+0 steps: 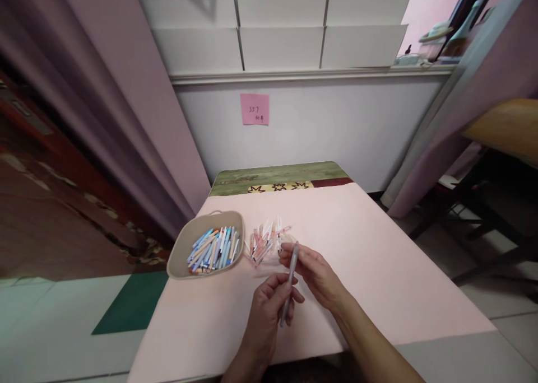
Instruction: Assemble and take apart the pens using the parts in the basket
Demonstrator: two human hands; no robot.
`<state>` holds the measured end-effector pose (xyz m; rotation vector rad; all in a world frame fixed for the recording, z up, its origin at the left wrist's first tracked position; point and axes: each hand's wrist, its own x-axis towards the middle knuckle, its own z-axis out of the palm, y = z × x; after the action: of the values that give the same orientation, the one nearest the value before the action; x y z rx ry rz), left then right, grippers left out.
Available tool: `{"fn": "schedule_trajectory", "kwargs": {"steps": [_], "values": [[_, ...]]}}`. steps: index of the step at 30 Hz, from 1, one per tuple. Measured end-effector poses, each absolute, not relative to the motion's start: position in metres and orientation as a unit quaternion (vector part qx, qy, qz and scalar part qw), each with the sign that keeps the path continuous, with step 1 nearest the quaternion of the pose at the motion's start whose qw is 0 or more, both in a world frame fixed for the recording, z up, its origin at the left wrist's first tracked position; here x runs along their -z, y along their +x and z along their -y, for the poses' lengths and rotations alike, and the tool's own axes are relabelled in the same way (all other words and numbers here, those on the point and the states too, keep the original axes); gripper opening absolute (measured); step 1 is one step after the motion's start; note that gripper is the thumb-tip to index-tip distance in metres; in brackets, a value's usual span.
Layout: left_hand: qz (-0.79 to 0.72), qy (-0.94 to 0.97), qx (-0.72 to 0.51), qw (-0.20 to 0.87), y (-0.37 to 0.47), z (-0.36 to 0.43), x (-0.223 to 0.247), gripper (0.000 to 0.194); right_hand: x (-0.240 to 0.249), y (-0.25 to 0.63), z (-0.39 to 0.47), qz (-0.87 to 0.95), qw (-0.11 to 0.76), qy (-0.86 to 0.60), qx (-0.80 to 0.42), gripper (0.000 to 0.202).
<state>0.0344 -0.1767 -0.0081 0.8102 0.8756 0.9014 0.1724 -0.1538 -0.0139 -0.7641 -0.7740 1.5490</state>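
A slim greyish pen [290, 285] is held tilted over the near part of the pink-covered table. My left hand [271, 304] is closed round its lower part, thumb on top. The fingers of my right hand [313, 268] are bent at the pen's upper end and seem to pinch it. Just beyond my hands lies a loose pile of clear and pinkish pen parts [264, 240]. To the left, a beige basket [179, 254] holds many blue, white and tan pens [216, 251].
The table [357, 232] carries a pink cover, with a green patterned strip [235, 177] showing at its far edge. Behind it stands a white wall with a pink note [254, 109]. Pink curtains hang on both sides, and a dark chair [500, 198] is at the right.
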Motion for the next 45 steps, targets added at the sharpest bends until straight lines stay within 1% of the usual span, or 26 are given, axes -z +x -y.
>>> {"fn": "schedule_trajectory", "kwargs": {"steps": [3, 5, 8, 10, 12, 16, 19, 22, 25, 28, 31, 34, 35, 37, 38, 40, 43, 45], "values": [[-0.395, 0.376, -0.405, 0.734, 0.035, 0.177, 0.008, 0.027, 0.019, 0.173, 0.152, 0.330, 0.586, -0.350, -0.652, 0.030], [-0.390, 0.382, -0.396, 0.738, 0.036, 0.178, 0.008, 0.027, 0.020, 0.172, 0.151, 0.333, 0.597, -0.363, -0.633, 0.027], [-0.391, 0.379, -0.400, 0.738, 0.037, 0.178, 0.007, 0.026, 0.018, 0.172, 0.154, 0.321, 0.609, -0.344, -0.638, 0.031], [-0.393, 0.375, -0.404, 0.736, 0.037, 0.178, 0.008, 0.026, 0.017, 0.174, 0.155, 0.310, 0.604, -0.315, -0.663, 0.037], [-0.394, 0.374, -0.404, 0.736, 0.036, 0.177, 0.009, 0.026, 0.019, 0.175, 0.155, 0.306, 0.592, -0.312, -0.677, 0.038], [-0.400, 0.379, -0.398, 0.734, 0.038, 0.177, 0.011, 0.028, 0.025, 0.176, 0.154, 0.309, 0.597, -0.352, -0.652, 0.025], [-0.395, 0.381, -0.395, 0.737, 0.040, 0.177, 0.010, 0.028, 0.022, 0.176, 0.155, 0.314, 0.607, -0.341, -0.646, 0.029], [-0.395, 0.377, -0.398, 0.738, 0.043, 0.175, 0.010, 0.028, 0.018, 0.178, 0.157, 0.299, 0.595, -0.310, -0.679, 0.040], [-0.401, 0.374, -0.397, 0.737, 0.047, 0.173, 0.011, 0.027, 0.021, 0.181, 0.154, 0.286, 0.591, -0.311, -0.687, 0.034], [-0.404, 0.378, -0.387, 0.737, 0.051, 0.170, 0.012, 0.028, 0.029, 0.185, 0.150, 0.285, 0.604, -0.345, -0.659, 0.029], [-0.407, 0.379, -0.379, 0.739, 0.056, 0.168, 0.013, 0.028, 0.032, 0.189, 0.148, 0.283, 0.620, -0.347, -0.645, 0.035], [-0.410, 0.378, -0.379, 0.738, 0.062, 0.164, 0.013, 0.026, 0.033, 0.197, 0.148, 0.272, 0.608, -0.319, -0.674, 0.045], [-0.412, 0.378, -0.380, 0.737, 0.064, 0.162, 0.014, 0.025, 0.034, 0.199, 0.148, 0.270, 0.603, -0.321, -0.679, 0.044], [-0.416, 0.380, -0.379, 0.734, 0.069, 0.159, 0.014, 0.024, 0.037, 0.204, 0.145, 0.271, 0.604, -0.338, -0.669, 0.035], [-0.419, 0.383, -0.378, 0.731, 0.072, 0.157, 0.014, 0.024, 0.038, 0.207, 0.144, 0.274, 0.609, -0.348, -0.658, 0.030], [-0.428, 0.388, -0.375, 0.725, 0.077, 0.153, 0.013, 0.024, 0.039, 0.212, 0.140, 0.278, 0.625, -0.361, -0.633, 0.027], [-0.434, 0.385, -0.377, 0.722, 0.085, 0.145, 0.008, 0.023, 0.032, 0.220, 0.135, 0.278, 0.635, -0.358, -0.626, 0.030], [-0.432, 0.378, -0.379, 0.726, 0.089, 0.139, 0.003, 0.023, 0.023, 0.225, 0.133, 0.276, 0.625, -0.340, -0.646, 0.038]]}}
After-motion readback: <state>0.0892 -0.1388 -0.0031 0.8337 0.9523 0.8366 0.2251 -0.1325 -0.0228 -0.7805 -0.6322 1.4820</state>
